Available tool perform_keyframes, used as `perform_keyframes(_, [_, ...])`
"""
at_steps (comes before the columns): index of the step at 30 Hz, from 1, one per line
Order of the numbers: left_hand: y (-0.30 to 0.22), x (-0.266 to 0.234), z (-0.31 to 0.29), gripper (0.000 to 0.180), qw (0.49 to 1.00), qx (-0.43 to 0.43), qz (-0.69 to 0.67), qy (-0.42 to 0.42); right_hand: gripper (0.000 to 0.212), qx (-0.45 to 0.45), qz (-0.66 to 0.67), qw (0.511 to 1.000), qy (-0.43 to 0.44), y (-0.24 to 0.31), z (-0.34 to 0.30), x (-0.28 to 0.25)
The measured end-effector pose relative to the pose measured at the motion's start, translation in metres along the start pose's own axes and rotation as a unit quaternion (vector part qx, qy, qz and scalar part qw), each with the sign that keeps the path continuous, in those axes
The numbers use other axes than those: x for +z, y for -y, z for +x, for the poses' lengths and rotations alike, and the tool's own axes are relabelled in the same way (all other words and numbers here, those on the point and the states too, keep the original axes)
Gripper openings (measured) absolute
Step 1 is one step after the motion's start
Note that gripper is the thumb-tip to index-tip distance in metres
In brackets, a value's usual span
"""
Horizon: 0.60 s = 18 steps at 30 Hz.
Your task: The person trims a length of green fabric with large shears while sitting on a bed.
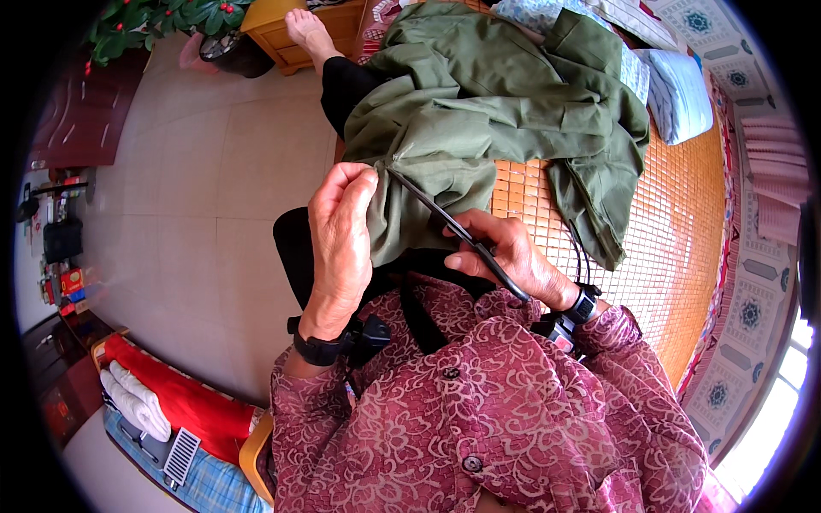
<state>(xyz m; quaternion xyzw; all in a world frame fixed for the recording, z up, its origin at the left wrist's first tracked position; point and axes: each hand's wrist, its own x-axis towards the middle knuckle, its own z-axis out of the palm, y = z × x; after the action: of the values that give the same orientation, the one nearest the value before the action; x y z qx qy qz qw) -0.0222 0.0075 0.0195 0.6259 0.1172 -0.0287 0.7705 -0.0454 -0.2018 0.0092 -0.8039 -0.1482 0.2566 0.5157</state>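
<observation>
A green garment (479, 111), rumpled and long, lies spread over my lap and the mat. My left hand (340, 227) is closed in a pinch on its near edge, thumb against forefinger. From the right, my right hand (511, 256) grips a slim pair of dark scissors (436, 208), fingers around the handles. The scissor tips reach the cloth just right of my left fingertips. Whether the blades touch a thread or the fabric is too small to tell. Both wrists carry black straps with small devices.
The woven tile mat (658, 239) on the bed extends to my right. Beyond the garment lie folded light-blue bedding (678, 94) and other cloths. A bare foot (310, 36) rests near a wooden cabinet (272, 32). A potted plant (235, 51) stands far left; a chair with red cloth (205, 406) is lower left.
</observation>
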Motion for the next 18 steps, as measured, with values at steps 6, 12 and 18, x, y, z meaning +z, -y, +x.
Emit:
perform_keyframes(6, [0.002, 0.001, -0.001, 0.01, 1.0, -0.009, -0.004, 0.007, 0.036, 0.087, 0.278, 0.95, 0.115, 0.002, 0.003, -0.007])
perform_keyframes(12, [0.002, 0.002, 0.0, 0.01, 1.0, -0.012, 0.008, -0.003, 0.034, 0.047, 0.219, 0.971, 0.083, -0.001, 0.005, -0.001])
perform_keyframes(18, [-0.001, 0.005, -0.001, 0.012, 0.998, 0.011, 0.067, -0.015, 0.031, -0.035, -0.006, 0.999, -0.033, -0.004, 0.005, 0.002])
